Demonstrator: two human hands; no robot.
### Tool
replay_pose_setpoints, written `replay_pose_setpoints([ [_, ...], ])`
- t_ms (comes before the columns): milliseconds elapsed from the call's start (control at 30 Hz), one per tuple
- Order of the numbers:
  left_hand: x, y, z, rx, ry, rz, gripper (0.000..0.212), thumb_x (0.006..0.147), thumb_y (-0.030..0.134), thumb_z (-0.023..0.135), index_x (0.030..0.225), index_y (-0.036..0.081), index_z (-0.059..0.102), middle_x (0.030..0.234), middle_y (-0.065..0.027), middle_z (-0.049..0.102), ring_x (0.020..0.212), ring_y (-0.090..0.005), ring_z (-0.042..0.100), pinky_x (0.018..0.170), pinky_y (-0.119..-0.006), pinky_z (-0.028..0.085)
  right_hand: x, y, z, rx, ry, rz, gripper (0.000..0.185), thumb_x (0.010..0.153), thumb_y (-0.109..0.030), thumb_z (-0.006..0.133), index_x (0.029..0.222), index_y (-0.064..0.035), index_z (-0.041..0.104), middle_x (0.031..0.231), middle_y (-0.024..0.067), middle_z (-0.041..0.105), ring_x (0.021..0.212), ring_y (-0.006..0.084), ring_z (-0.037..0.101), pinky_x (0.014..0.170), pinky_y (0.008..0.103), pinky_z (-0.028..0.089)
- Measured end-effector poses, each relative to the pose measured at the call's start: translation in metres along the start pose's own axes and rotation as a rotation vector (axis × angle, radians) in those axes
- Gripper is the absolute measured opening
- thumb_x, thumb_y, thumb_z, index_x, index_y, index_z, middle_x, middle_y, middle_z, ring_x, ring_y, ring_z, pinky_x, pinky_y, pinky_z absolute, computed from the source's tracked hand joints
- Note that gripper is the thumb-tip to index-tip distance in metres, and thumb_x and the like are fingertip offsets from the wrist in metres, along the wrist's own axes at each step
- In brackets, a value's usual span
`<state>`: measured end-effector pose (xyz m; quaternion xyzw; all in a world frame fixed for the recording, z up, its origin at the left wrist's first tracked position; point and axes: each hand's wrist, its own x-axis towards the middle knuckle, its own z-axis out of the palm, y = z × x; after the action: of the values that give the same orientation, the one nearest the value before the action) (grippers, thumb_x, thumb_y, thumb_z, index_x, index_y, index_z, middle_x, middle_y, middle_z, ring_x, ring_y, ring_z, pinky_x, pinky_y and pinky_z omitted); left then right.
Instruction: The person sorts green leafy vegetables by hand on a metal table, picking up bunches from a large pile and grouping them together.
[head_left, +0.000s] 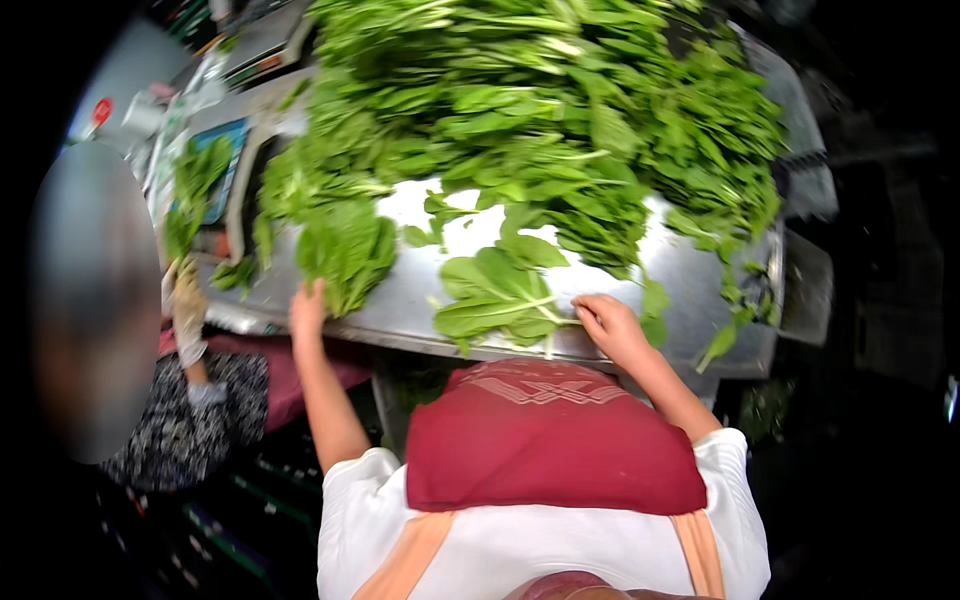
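Note:
My left hand (307, 307) is at the lower left side of a bunch of leafy greens (346, 259) near the metal table's front edge. Its fingers are partly hidden, so whether they grip the bunch is unclear. To the right, my right hand (611, 324) has thumb and fingertips pinched at the stem end of a few loose leafy greens (491, 300). These lie flat, with pale stems pointing right. Beyond both hands a large heap of the same greens (510, 97) covers the back of the stainless steel table (420, 289).
At the left, a co-worker's gloved hand (189, 300) holds upright greens (195, 180) beside a scale-like device with a blue panel (229, 169). Stray leaves (720, 345) hang near the right edge. A translucent plastic container (806, 289) stands beyond it.

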<state>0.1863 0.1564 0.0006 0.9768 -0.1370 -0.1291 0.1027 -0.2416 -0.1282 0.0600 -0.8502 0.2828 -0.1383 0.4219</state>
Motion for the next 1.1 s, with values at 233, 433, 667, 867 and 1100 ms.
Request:
replay_pose_setpoints([
  [233,-0.054,0.09,-0.017,-0.555,0.243,0.425,0.032,0.085,0.018,0.052,0.109,-0.002,0.053,0.107,-0.0151,0.055,0.097,-0.0241,0.053,0.085,-0.032,0.04,0.008,0.055,-0.039,-0.142,0.449,0.221,0.012,0.076,-0.012,0.057,0.086,-0.005,0.056,0.077,0.0103,0.054,0.072,0.0301,0.054,0.063,0.0365,0.044],
  [433,-0.17,0.202,0.034,-0.246,-0.299,1.001,0.058,0.073,0.026,0.064,0.124,0.011,0.042,0.131,-0.014,0.036,0.119,-0.0354,0.034,0.099,-0.045,0.026,0.015,0.07,-0.017,-0.29,0.488,0.195,0.021,0.072,-0.006,0.06,0.093,-0.0047,0.054,0.078,0.0078,0.055,0.062,0.0207,0.053,0.056,0.0304,0.044],
  [667,-0.199,0.223,0.087,0.035,-0.218,1.231,0.049,0.073,0.026,0.062,0.12,0.022,0.048,0.134,-0.0071,0.034,0.122,-0.0383,0.028,0.101,-0.056,0.014,-0.031,0.049,-0.006,-0.094,0.092,0.029,0.017,0.075,-0.005,0.054,0.091,-0.0065,0.06,0.076,0.0115,0.055,0.073,0.0292,0.055,0.065,0.0346,0.045],
  [867,-0.194,0.214,0.071,0.111,-0.225,1.121,0.051,0.071,0.029,0.064,0.119,0.022,0.049,0.133,-0.0064,0.035,0.122,-0.0372,0.029,0.101,-0.055,0.013,-0.049,0.033,-0.047,0.078,-0.323,0.153,0.019,0.08,-0.017,0.051,0.093,-0.0071,0.061,0.085,0.0118,0.06,0.077,0.0282,0.057,0.066,0.0347,0.046],
  [1100,-0.203,0.21,0.069,-0.038,-0.029,0.965,0.049,0.075,0.03,0.06,0.121,0.016,0.047,0.135,-0.0088,0.032,0.124,-0.0359,0.026,0.101,-0.054,0.014,-0.009,0.073,-0.047,-0.081,0.215,0.166,0.01,0.077,-0.015,0.053,0.082,-0.0064,0.057,0.076,0.0107,0.057,0.068,0.0282,0.056,0.061,0.0362,0.044],
])
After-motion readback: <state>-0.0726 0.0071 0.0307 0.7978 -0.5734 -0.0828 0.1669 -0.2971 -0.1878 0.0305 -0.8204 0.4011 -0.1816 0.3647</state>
